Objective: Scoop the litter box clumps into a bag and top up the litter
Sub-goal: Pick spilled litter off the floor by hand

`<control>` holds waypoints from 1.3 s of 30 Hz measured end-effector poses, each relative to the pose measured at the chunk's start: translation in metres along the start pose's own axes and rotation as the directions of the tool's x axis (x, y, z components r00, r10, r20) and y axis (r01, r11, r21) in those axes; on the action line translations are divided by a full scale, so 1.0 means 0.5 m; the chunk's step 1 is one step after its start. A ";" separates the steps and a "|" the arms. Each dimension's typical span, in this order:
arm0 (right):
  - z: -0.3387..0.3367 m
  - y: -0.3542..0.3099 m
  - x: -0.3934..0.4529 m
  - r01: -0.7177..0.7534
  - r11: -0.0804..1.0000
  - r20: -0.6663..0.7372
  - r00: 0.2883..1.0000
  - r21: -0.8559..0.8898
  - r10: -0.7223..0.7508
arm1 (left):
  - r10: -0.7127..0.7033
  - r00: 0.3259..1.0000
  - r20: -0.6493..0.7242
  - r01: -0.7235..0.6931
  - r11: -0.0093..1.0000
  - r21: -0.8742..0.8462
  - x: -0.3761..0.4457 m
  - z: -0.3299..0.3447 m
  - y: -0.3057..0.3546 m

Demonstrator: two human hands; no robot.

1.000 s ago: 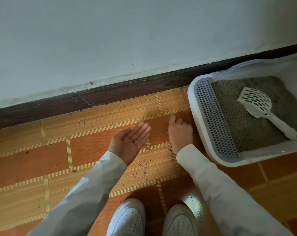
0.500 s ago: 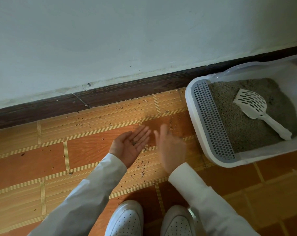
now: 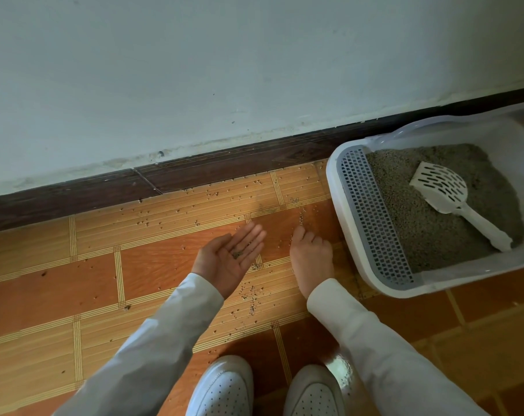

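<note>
1. Two hands, both low over the tiled floor (image 3: 59, 280). Left hand (image 3: 229, 259) palm up, fingers spread, a few litter grains (image 3: 238, 254) lying on the palm
2. Right hand (image 3: 310, 259) palm down, fingers curled against the floor; can't tell if it grips anything
3. One litter box (image 3: 371, 283), right side, cut off by the frame's right edge; grey litter (image 3: 419, 232) inside
4. One white slotted scoop (image 3: 446, 196) lying on the litter, handle toward the near right
5. Loose grains (image 3: 251, 298) scattered on the floor, too many and too small to count
6. Two white shoes (image 3: 224, 388), near edge, cropped
</note>
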State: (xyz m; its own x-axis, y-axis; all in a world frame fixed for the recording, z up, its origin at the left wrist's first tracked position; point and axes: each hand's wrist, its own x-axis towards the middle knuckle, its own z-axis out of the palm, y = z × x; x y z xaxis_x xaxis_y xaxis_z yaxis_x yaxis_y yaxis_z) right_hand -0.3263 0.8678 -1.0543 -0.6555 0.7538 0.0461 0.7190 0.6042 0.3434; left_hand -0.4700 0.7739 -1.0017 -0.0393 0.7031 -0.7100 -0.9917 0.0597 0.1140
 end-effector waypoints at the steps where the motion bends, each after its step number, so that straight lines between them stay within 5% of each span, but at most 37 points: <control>1: -0.004 0.002 0.000 0.007 1.000 -0.010 1.000 0.011 -0.007 | 0.004 1.000 -0.001 -0.004 1.000 0.006 0.000 0.000 -0.001; 10: -0.141 -0.082 -0.027 0.179 0.941 -0.372 0.926 0.287 -0.063 | 0.009 0.998 -0.069 -0.001 0.992 0.125 0.008 0.003 -0.026; 17: -0.073 0.014 0.011 -0.118 0.955 -0.091 0.985 0.273 0.148 | 0.032 0.999 -0.017 -0.031 0.999 0.016 0.002 0.008 -0.004; 22: -0.014 0.031 0.018 -0.161 0.981 0.034 0.987 0.111 0.158 | 0.050 0.998 -0.023 -0.050 0.999 -0.009 -0.002 -0.001 0.006; 32: -0.010 0.017 0.030 -0.092 0.992 0.020 0.996 0.091 0.091 | 0.043 0.998 -0.036 -0.044 0.999 -0.001 -0.002 -0.015 0.003; 39: -0.107 -0.069 -0.029 0.110 0.945 -0.217 0.975 0.307 -0.043 | 0.047 0.993 -0.108 -0.032 0.990 0.137 0.013 -0.018 -0.026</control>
State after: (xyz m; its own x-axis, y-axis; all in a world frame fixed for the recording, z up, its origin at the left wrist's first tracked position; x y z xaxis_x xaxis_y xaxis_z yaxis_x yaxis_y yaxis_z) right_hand -0.3540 0.8220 -1.0169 -0.7202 0.6531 0.2341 0.6786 0.7334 0.0416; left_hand -0.4586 0.7712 -1.0139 -0.0983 0.6247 -0.7746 -0.9639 0.1337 0.2302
